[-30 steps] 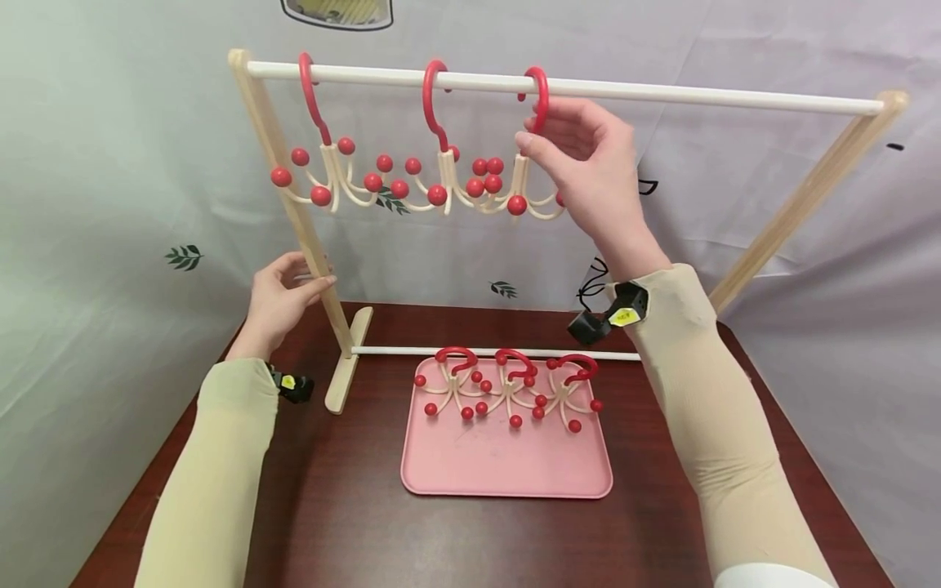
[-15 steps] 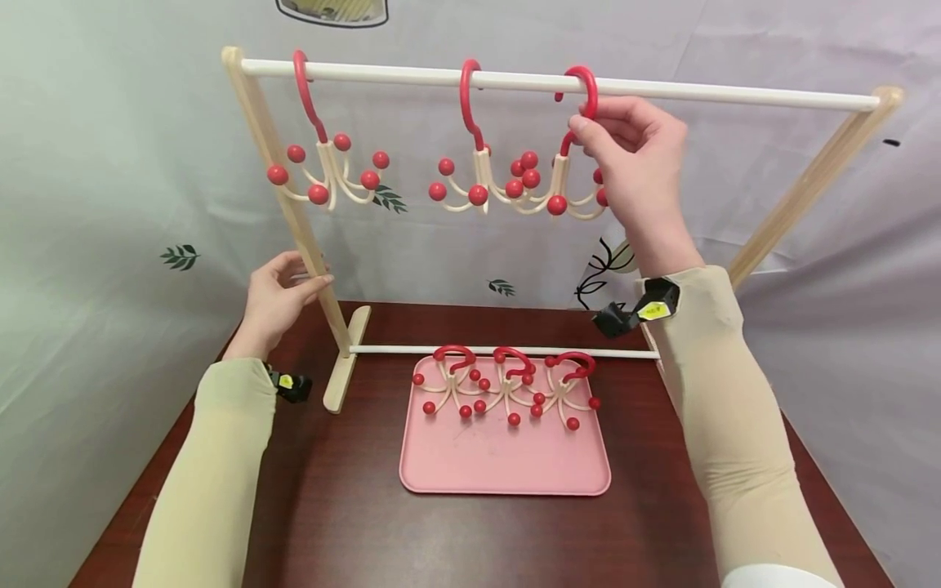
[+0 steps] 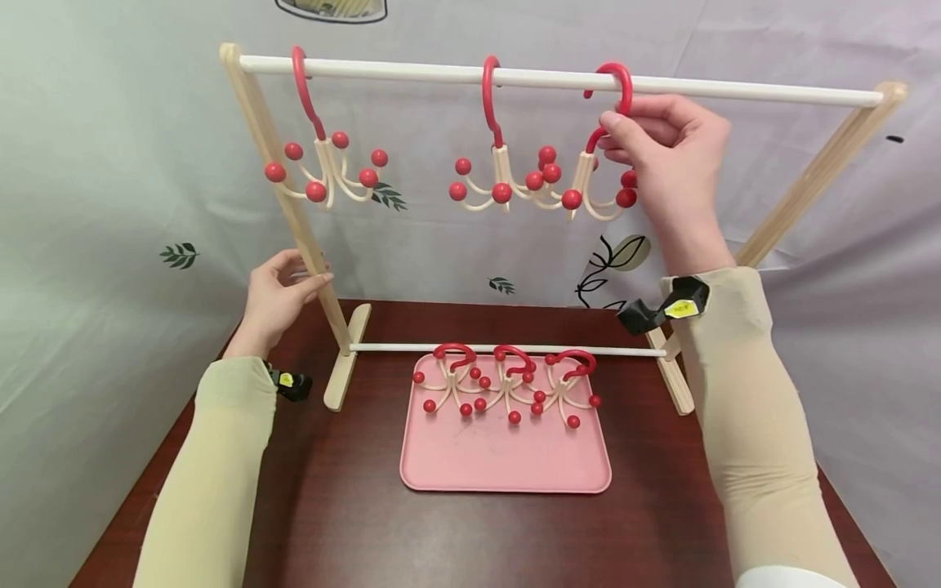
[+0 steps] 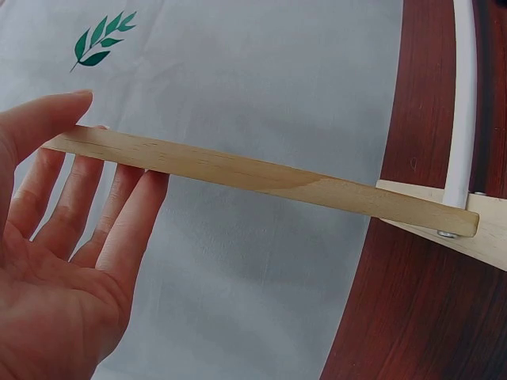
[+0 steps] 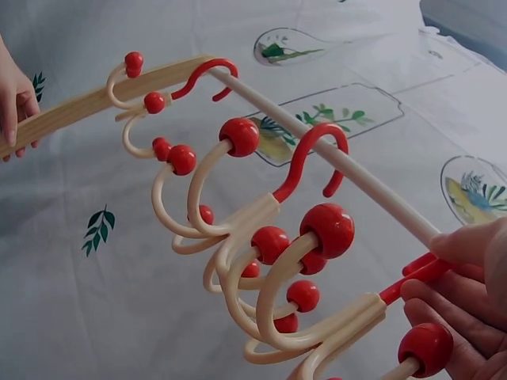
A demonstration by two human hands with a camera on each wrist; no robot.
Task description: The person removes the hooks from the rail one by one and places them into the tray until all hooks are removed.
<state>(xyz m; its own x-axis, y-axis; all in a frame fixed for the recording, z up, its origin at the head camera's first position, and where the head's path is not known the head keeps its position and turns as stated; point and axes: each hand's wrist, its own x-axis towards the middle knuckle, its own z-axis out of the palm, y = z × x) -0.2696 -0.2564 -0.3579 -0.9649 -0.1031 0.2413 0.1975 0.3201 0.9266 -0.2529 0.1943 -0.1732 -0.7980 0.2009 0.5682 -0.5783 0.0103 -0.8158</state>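
While its red hook sits over the white top bar (image 3: 735,88), the right hanger (image 3: 581,175) has that hook pinched between the thumb and fingers of the right hand (image 3: 676,151), so the right grip is closed on it. Its pale arms, tipped with red balls, overlap in view with those of the middle hanger (image 3: 501,163); whether they touch, I cannot tell. Well apart from these two, the left hanger (image 3: 324,159) hangs near the bar's left end. Below it, the left hand (image 3: 278,300) grips the left wooden post (image 3: 297,224), the thumb on one side and the fingers on the other. A right wooden post (image 3: 816,180) carries the bar's other end, and a thin lower bar (image 3: 404,349) joins the stand near its feet. Three more hangers (image 3: 507,385) lie side by side in the far half of a pink tray (image 3: 507,465). That tray rests on a dark red-brown surface (image 3: 353,506), with a pale, leaf-printed cloth (image 3: 441,253) behind.
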